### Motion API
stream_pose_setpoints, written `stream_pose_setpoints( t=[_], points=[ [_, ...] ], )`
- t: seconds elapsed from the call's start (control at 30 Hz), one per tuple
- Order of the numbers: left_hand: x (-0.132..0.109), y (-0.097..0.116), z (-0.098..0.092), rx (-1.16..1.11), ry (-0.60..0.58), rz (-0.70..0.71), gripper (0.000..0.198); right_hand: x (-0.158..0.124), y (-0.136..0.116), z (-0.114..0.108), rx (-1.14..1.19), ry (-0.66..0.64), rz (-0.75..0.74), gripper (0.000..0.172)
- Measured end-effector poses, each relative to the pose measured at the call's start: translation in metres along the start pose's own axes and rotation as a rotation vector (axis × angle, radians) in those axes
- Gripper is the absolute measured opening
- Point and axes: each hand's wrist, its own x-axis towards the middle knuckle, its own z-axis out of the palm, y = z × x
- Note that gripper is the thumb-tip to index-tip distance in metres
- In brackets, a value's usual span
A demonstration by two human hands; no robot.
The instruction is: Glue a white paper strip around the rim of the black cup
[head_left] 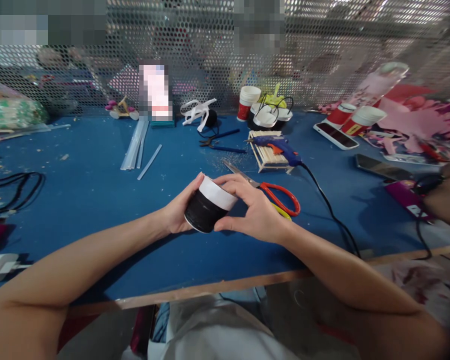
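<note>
Tilted between my two hands is a paper cup [206,210], wrapped in black with a white band around one end. My left hand [179,209] is closed about its left side, the thumb near the white end. From the right, my right hand [253,210] curls its fingers over the white band and sets its thumb against the lower black part. Just behind that hand lie scissors with red handles [285,200], their blades pointing away to the left. A yellow handle [282,212] shows partly under the right wrist.
A blue glue gun [281,147] rests on a small wooden-stick rack [266,155], its cord trailing to the front edge. Pliers [221,142], glue sticks [135,145], red-and-white cups [247,102] and phones [335,136] lie around. Perforated metal mesh [210,55] stands behind. Another person's hand [448,195] is at right.
</note>
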Motion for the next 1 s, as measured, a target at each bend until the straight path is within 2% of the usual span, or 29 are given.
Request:
stream_pose_setpoints(
  t=[0.03, 0.17, 0.23, 0.33, 0.47, 0.57, 0.63, 0.83, 1.0],
  points=[
    [-0.0002, 0.0004, -0.0001, -0.008, -0.014, -0.002, 0.056, 0.0001, 0.0006, -0.0002, 0.014, 0.002, -0.017, 0.042],
    [0.0003, 0.0002, -0.0008, 0.027, -0.127, -0.042, 0.065, -0.0011, 0.0027, -0.0005, 0.093, 0.036, -0.037, 0.01],
    [0.0007, -0.0001, -0.0015, 0.024, -0.151, -0.037, 0.064, -0.0018, 0.003, -0.0001, 0.109, 0.031, -0.009, 0.014],
    [0.0004, 0.0007, -0.0028, -0.008, -0.175, -0.03, 0.061, -0.0021, 0.0027, 0.0008, 0.103, 0.009, 0.018, 0.01],
    [-0.0009, 0.0027, -0.0032, -0.05, -0.16, -0.021, 0.058, -0.0021, 0.0033, 0.0002, 0.096, -0.011, 0.004, 0.026],
    [-0.0004, 0.0027, -0.003, -0.036, -0.194, -0.034, 0.061, -0.0018, 0.0041, -0.0016, 0.138, -0.012, -0.033, 0.01],
    [0.0006, 0.002, -0.0032, -0.02, -0.205, -0.033, 0.063, -0.0015, 0.0043, -0.0024, 0.146, -0.007, -0.023, 0.009],
    [0.0014, 0.001, -0.0034, 0.034, -0.157, -0.013, 0.065, -0.0013, 0.0056, -0.0024, 0.103, 0.008, 0.01, 0.011],
    [0.0003, 0.0013, -0.0002, 0.157, -0.037, 0.045, 0.061, -0.0011, 0.0057, -0.0019, 0.096, -0.004, 0.015, 0.012]
  ],
)
